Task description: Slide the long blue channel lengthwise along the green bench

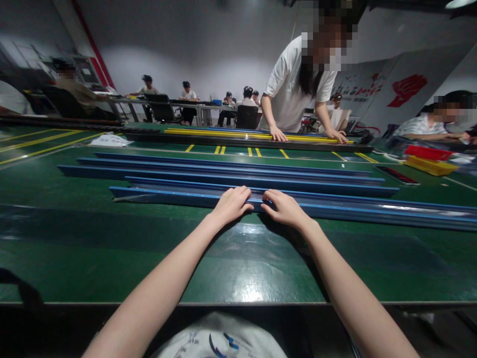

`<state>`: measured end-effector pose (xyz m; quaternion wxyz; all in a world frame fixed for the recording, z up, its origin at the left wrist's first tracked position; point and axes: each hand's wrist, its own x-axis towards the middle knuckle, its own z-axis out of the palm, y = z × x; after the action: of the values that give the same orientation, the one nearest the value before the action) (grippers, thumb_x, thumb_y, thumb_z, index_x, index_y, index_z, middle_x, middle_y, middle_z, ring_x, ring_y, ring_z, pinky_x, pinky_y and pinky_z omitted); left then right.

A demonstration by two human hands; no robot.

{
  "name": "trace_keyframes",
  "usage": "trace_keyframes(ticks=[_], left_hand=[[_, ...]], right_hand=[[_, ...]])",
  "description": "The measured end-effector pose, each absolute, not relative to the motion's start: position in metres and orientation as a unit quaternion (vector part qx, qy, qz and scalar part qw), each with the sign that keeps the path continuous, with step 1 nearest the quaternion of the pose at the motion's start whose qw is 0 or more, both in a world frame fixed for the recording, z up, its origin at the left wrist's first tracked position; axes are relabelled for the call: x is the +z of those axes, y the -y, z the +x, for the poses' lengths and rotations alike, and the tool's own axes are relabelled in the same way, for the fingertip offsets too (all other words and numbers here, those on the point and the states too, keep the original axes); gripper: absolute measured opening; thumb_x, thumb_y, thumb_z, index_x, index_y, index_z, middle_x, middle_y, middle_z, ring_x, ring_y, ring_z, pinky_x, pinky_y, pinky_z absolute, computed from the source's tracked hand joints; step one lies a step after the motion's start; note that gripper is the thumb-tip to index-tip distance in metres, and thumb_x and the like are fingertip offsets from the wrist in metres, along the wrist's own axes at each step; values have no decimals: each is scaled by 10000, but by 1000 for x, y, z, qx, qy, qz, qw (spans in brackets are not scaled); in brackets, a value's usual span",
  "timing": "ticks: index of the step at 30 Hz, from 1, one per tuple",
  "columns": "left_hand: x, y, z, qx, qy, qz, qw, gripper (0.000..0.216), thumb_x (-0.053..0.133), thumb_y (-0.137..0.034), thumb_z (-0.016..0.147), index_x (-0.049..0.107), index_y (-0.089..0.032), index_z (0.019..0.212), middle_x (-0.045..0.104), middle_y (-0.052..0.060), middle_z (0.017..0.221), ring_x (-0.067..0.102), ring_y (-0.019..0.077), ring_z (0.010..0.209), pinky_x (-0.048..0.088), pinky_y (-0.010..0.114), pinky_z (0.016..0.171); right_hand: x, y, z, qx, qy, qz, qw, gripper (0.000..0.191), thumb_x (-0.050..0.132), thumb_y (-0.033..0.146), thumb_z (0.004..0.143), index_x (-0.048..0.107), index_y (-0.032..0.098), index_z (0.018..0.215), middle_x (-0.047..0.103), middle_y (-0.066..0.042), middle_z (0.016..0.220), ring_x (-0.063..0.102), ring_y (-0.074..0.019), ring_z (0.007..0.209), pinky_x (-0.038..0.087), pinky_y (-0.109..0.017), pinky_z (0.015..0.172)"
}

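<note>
Nearest of all, at the lower edge of the view, is the wearer's pale printed shirt [223,340], with both bare forearms reaching forward over a glossy green worktop [246,288]. A see-through strip [112,228] lies across the worktop between the wearer and the work.

Beyond it, the left hand [234,203] and right hand [285,208] meet the front blue channel [167,196], side by side with a small gap between them. Each is partly closed, the fingers bent over the channel's near wall and the thumb on the side toward the wearer, so that the wall sits in a light pinch; how firmly they press cannot be told. The front blue channel lies lengthwise on the worktop and runs out of view at the right.

Just behind it lie more blue strips [223,174], roughly parallel. To their right are a dark phone-like device [397,175], a yellow tray [428,165] and a red tray [428,152].

Farther off, a white sheet [110,140] lies at the left, and a standing co-worker [298,84] in a white top rests both hands on long yellow strips [223,133]. Other people sit at desks before a grey wall [208,44].
</note>
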<state>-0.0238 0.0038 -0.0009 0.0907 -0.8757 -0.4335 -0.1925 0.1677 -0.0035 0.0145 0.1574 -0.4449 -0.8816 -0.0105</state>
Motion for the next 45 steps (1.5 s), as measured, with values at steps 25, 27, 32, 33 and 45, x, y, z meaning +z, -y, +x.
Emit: trace_keyframes(ticks=[25,27,32,33,45], left_hand=[[0,-3,-26,-197,398,-895,48,125,499,-290,850,511,-175,896,573,45,914,527,173,890,421,273,751],[0,-4,-26,-201,394,-896,38,109,498,-275,852,508,-175,896,565,43,921,525,167,897,426,266,755],[2,-5,-27,-202,402,-891,54,149,534,-307,832,498,-168,868,555,38,901,521,163,864,430,263,745],[3,-4,-27,-201,409,-888,63,163,541,-320,826,498,-167,860,553,39,899,519,165,858,430,265,733],[4,-1,-24,-196,445,-868,104,213,562,-383,801,508,-177,812,557,35,864,507,176,833,406,272,696]], right_hand=[[27,3,176,-65,856,-503,99,162,480,291,798,615,203,807,655,-35,831,584,-157,738,265,-244,543],[29,3,180,-67,851,-514,91,168,481,295,792,624,207,803,662,-33,834,588,-161,737,261,-244,537],[30,4,186,-60,842,-529,87,160,492,299,776,624,209,776,666,-28,826,586,-167,739,263,-240,532],[30,4,186,-58,842,-530,87,156,491,295,775,621,208,775,664,-28,823,585,-166,741,264,-239,532],[24,7,177,-78,859,-500,79,215,432,350,831,579,193,830,641,-58,851,572,-178,800,306,-247,604]])
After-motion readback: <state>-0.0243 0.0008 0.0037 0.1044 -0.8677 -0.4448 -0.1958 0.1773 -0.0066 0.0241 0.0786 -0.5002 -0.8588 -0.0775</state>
